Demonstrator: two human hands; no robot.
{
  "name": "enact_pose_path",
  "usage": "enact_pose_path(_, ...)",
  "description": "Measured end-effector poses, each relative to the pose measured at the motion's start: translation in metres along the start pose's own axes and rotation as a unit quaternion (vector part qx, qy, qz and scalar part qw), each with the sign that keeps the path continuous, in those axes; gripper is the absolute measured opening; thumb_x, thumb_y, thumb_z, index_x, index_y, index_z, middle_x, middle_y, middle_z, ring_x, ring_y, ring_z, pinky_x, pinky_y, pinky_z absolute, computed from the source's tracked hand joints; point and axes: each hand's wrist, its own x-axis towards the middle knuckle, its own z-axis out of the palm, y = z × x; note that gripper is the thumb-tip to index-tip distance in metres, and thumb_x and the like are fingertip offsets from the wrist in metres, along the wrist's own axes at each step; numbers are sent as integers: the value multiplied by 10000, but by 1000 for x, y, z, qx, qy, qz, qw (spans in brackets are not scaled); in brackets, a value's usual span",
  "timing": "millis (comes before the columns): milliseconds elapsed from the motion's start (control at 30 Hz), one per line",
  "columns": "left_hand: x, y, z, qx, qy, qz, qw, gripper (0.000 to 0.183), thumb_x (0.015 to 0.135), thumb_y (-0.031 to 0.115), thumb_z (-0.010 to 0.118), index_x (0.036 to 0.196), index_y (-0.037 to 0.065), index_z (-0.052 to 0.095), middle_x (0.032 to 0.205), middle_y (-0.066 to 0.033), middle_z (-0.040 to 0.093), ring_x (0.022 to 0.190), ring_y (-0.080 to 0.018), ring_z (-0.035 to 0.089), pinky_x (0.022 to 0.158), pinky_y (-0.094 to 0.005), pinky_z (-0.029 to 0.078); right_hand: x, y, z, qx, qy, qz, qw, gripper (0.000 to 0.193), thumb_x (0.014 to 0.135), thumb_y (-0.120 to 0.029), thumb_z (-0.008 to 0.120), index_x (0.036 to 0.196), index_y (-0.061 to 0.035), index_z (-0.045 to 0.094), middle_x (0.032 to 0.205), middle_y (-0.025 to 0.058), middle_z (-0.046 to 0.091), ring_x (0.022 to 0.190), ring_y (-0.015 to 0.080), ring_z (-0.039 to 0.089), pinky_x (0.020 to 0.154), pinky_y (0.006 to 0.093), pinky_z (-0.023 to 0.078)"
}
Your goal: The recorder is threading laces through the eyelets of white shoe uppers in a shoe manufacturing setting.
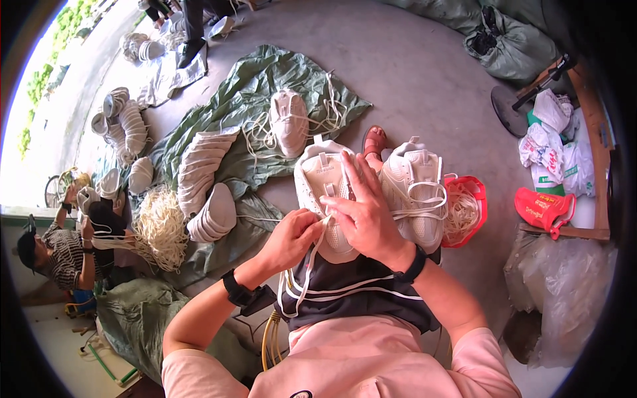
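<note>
Head view shows, left of the loosely threaded shoe, another shoe, its lacing seemingly mostly left, left hand fingers pinching a lace, right hand fingers spread.

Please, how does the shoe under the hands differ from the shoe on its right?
The left shoe lies under the left hand and right hand; the right shoe is not held. A pinched lace hangs near the left shoe's front, whereas a loose lace lies across the right shoe. Both are pale, toes toward the person.
</note>
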Motion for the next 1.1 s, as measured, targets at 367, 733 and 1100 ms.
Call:
enact_pose_path(367, 0, 2, -4, -12, 15, -9, 1000, 263, 1006, 222, 552, 869, -1, 577, 841, -98, 523, 831, -232, 506, 799, -354, 428, 23, -3, -1, -60, -71, -26, 995, 280, 844, -94, 684, 1117, -81, 744, 1574, 183, 370, 1473, 474, 242, 1186, 571, 234)
enact_pose_path(733, -12, -15, -11, -43, -1, 40, 998, 284, 1031, 217, 498, 865, -2, 571, 834, -100, 513, 829, -242, 494, 807, -369, 421, 29, -16, -5, -94, -94, -61, 989, 127, 824, -161, 730, 885, -58, 687, 1476, 155, 477, 1448, 469, 281, 1176, 601, 244)
enact_pose_path(1100, -10, -10, -13, -24, -15, 25, 999, 321, 1058, 246, 490, 878, -7, 573, 843, -101, 497, 810, -234, 472, 779, -362, 418, 34, -16, -15, -86, -124, -68, 986, 227, 797, -243, 769, 791, -26, 700, 1457, 152, 495, 1424, 454, 318, 1173, 568, 259)
